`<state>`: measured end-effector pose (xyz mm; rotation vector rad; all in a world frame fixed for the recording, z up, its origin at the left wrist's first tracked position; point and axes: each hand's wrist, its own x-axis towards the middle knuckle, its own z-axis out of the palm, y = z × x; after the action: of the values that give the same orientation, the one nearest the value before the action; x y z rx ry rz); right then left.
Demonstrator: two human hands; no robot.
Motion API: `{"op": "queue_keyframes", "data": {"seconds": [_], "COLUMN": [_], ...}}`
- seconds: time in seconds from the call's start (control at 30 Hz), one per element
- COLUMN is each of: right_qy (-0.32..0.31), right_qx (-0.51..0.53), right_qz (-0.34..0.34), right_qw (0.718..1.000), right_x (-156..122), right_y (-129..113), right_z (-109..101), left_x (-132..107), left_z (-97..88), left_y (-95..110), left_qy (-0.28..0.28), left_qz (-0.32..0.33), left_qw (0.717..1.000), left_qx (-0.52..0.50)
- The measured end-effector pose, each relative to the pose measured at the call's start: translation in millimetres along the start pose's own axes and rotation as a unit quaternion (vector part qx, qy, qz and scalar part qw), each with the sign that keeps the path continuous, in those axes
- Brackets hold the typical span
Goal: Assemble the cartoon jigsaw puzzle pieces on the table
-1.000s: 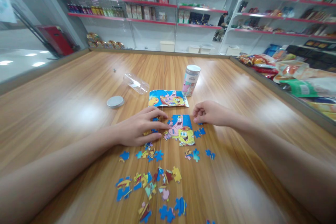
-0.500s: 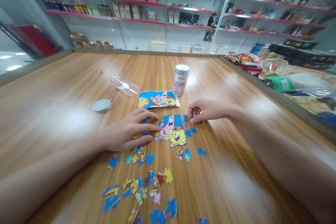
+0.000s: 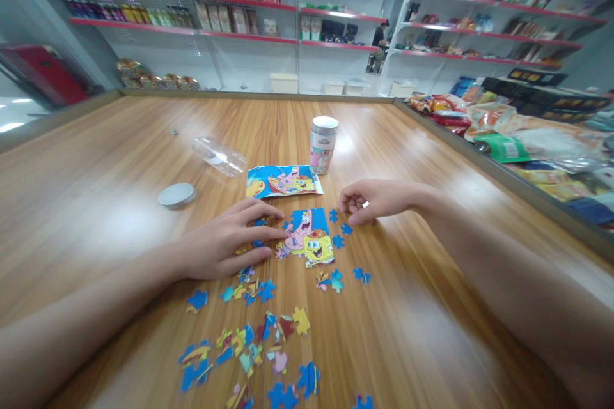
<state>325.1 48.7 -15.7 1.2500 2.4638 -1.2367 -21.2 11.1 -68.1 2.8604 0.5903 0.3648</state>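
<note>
A partly joined cartoon puzzle (image 3: 309, 239) lies on the wooden table (image 3: 432, 332). My left hand (image 3: 225, 244) rests flat beside its left edge, fingers stretched over a few loose pieces and touching the puzzle. My right hand (image 3: 371, 199) hovers just right of the puzzle's top corner, fingers curled in a pinch; what they hold is hidden. Small blue pieces (image 3: 344, 229) lie under and beside it. Several loose pieces (image 3: 254, 339) are scattered nearer to me. A reference picture (image 3: 283, 181) lies just beyond the puzzle.
A closed printed can (image 3: 323, 144) stands behind the picture. A clear tube (image 3: 218, 156) lies on its side at the left, with a round metal lid (image 3: 177, 195) near it. Snack bags (image 3: 508, 140) line the right edge. Store shelves (image 3: 240, 19) fill the background; a person sits far off.
My right hand has drawn slightly away from the puzzle's top right corner, leaving small blue pieces visible there. The left hand keeps its place. The view has shifted rightward.
</note>
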Motion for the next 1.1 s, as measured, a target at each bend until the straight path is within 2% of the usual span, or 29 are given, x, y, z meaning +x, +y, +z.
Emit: {"op": "queue_keyframes", "data": {"seconds": [0.1,0.17,0.3,0.4,0.67,1.1], "right_qy": [0.016,0.012,-0.018,-0.013,0.034,0.051], "right_qx": [-0.085,-0.116,-0.069,-0.046,-0.149,-0.162], "right_qz": [0.023,0.016,-0.024,-0.015,-0.001,0.01], "right_qw": [0.996,0.993,0.997,0.999,0.988,0.985], "right_x": [1,2,0,-1,2,3], "right_y": [-10,-15,-11,-6,-15,-16], "right_z": [6,9,7,4,11,14], "left_x": [0,1,1,1,0,1], "left_z": [-0.2,-0.2,-0.1,0.0,-0.4,-2.2], "left_y": [1,1,0,0,-1,0], "left_qy": [0.0,0.001,0.0,0.001,0.002,0.004], "left_qz": [-0.002,-0.003,-0.002,-0.002,0.004,0.001], "left_qw": [1.0,1.0,1.0,1.0,1.0,1.0], "left_qx": [-0.001,-0.002,-0.002,0.001,0.001,0.005]}}
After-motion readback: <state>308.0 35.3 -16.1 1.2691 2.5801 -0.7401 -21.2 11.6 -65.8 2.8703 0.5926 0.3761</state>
